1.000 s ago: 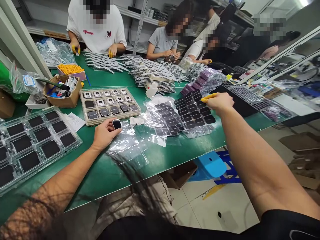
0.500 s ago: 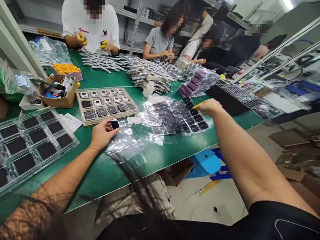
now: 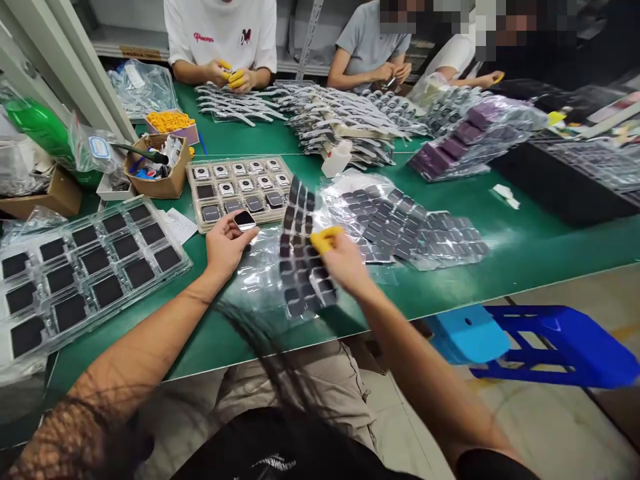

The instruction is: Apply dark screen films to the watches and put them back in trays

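Note:
My left hand (image 3: 225, 248) pinches a small square watch (image 3: 245, 221) with a dark screen, held just above the table by the tray's front edge. Yellow finger covers sit on the fingers of my right hand (image 3: 345, 260), which grips a bendy clear sheet of black rounded-square stickers (image 3: 300, 283). That sheet hangs over clear plastic film (image 3: 257, 270). More sticker sheets (image 3: 445, 239) lie to its right. Behind my left hand, a tray (image 3: 204, 191) holds several watches in rows. A larger clear tray (image 3: 185, 261) with black pads in its pockets lies at left.
A cardboard box (image 3: 175, 180) of small tools and a box of yellow finger covers (image 3: 170, 122) stand behind the trays. Beyond the white bottle (image 3: 337, 159) are piled pale strips (image 3: 345, 123) and purple wrapped bundles (image 3: 450, 150). Co-workers sit opposite. Blue stools (image 3: 565, 340) stand below the right edge.
My right hand has come left from the sticker sheets, bringing one sheet up beside my left hand. My left hand still holds the watch. The view has swung.

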Demonstrator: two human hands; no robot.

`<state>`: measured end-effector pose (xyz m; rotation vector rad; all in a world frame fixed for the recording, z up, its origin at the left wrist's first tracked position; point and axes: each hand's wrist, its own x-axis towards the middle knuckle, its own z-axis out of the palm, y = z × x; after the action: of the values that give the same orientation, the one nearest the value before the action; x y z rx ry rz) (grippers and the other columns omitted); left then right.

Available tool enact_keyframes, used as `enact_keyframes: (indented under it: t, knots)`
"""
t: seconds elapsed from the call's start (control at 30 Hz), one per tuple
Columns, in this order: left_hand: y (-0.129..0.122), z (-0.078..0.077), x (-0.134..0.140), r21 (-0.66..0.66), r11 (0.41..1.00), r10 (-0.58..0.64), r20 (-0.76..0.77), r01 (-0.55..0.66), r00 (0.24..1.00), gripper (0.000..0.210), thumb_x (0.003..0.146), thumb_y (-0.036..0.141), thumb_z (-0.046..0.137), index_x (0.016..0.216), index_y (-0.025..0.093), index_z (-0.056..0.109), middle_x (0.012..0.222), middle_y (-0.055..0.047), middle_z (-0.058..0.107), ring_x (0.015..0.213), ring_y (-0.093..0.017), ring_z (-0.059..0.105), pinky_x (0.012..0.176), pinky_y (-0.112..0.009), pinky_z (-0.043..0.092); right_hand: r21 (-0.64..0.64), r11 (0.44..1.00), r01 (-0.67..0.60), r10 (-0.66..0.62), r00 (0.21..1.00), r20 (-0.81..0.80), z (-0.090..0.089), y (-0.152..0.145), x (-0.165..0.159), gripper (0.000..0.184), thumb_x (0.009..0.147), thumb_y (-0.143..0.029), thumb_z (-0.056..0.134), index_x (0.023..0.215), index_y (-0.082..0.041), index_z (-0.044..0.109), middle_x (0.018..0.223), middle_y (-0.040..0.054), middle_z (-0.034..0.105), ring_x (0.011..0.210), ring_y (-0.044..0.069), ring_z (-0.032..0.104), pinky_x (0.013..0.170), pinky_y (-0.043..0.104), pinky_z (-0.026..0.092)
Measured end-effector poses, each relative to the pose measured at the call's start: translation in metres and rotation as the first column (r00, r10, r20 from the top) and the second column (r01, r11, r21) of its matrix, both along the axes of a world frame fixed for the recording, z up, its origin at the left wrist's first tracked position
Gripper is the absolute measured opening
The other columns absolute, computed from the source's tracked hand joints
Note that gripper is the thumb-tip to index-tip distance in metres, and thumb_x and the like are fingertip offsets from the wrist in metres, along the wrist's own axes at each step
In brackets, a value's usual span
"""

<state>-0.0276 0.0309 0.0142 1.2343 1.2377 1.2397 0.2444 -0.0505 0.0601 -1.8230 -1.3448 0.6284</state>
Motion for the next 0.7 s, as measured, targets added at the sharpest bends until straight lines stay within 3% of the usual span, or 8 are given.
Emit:
enact_keyframes:
  t: [0.1,0.27,0.33,0.4,0.47,0.5,0.57,0.7]
  knots:
    - [0.010,-0.010,-0.002,0.154,0.970,0.195,-0.029,-0.188,0.980,0.063,0.105,0.026,0.109,0.157,0.014,0.075,0.131,-0.008,0.093,0.116,-0.019,0.088,0.109,-0.036,0.074,-0.185,0.980,-0.072,0.095,0.988,0.123,-0.032,-0.008,-0.061,0.023,0.115,-0.029,0.089,0.098,-0.027,0.073,0.084,0.0010,0.078,0.086,0.027,0.075,0.084,0.038,0.047]
    - [0.018,-0.026,-0.010,0.583,0.773,0.402,-0.144,-0.250,0.904,0.070,0.109,0.067,0.105,0.155,0.021,0.080,0.139,-0.010,0.092,0.114,-0.025,0.087,0.102,-0.043,0.076,-0.304,0.951,-0.059,0.152,0.943,0.294,-0.029,-0.010,-0.097,0.019,0.126,-0.041,0.073,0.119,-0.025,0.080,0.113,0.0117,0.089,0.107,0.035,0.082,0.089,0.041,0.050]
    - [0.013,-0.028,-0.017,0.745,0.657,0.373,-0.193,-0.112,0.908,0.061,0.115,0.076,0.094,0.149,0.026,0.085,0.133,-0.010,0.094,0.112,-0.029,0.090,0.104,-0.050,0.077,-0.309,0.949,-0.057,0.164,0.929,0.333,-0.031,-0.013,-0.101,0.024,0.128,-0.042,0.069,0.130,-0.023,0.083,0.130,0.0173,0.088,0.122,0.038,0.082,0.093,0.043,0.054]
    - [0.000,-0.029,-0.025,0.828,0.517,0.185,-0.355,0.216,0.916,0.046,0.120,0.074,0.084,0.141,0.034,0.091,0.123,-0.006,0.097,0.105,-0.029,0.092,0.096,-0.050,0.077,-0.290,0.956,-0.049,0.158,0.918,0.364,-0.038,-0.016,-0.103,0.025,0.127,-0.037,0.068,0.139,-0.022,0.084,0.146,0.0211,0.083,0.134,0.040,0.079,0.098,0.044,0.059]
    - [-0.017,-0.029,-0.026,0.745,0.381,-0.038,-0.579,0.548,0.814,0.033,0.121,0.072,0.082,0.135,0.044,0.094,0.120,0.000,0.099,0.096,-0.027,0.092,0.079,-0.045,0.074,-0.210,0.977,-0.034,0.110,0.927,0.359,-0.049,-0.017,-0.102,0.028,0.122,-0.030,0.071,0.144,-0.021,0.085,0.148,0.0212,0.078,0.136,0.040,0.076,0.104,0.047,0.064]
    - [-0.025,-0.028,-0.024,0.678,0.371,-0.110,-0.647,0.635,0.755,0.029,0.120,0.071,0.083,0.133,0.048,0.095,0.120,0.001,0.100,0.094,-0.026,0.092,0.074,-0.043,0.073,-0.150,0.988,-0.030,0.078,0.942,0.327,-0.054,-0.017,-0.100,0.030,0.119,-0.029,0.072,0.145,-0.022,0.085,0.145,0.0201,0.077,0.134,0.040,0.076,0.107,0.049,0.066]
    - [-0.039,-0.028,-0.013,0.597,0.453,-0.159,-0.677,0.663,0.718,0.026,0.121,0.065,0.084,0.134,0.046,0.095,0.120,0.000,0.100,0.096,-0.027,0.093,0.080,-0.044,0.075,-0.038,0.999,-0.030,0.038,0.973,0.228,-0.060,-0.017,-0.091,0.033,0.113,-0.027,0.073,0.143,-0.023,0.087,0.140,0.0175,0.077,0.129,0.039,0.077,0.112,0.053,0.069]
    - [-0.040,-0.020,0.007,0.412,0.779,-0.185,-0.570,0.474,0.801,0.034,0.113,0.035,0.092,0.145,0.024,0.092,0.113,-0.007,0.098,0.095,-0.025,0.089,0.096,-0.042,0.076,0.062,0.997,-0.036,0.030,0.996,0.088,-0.054,-0.037,-0.051,0.038,0.115,-0.033,0.071,0.150,-0.027,0.086,0.143,0.0158,0.084,0.126,0.035,0.080,0.116,0.057,0.072]
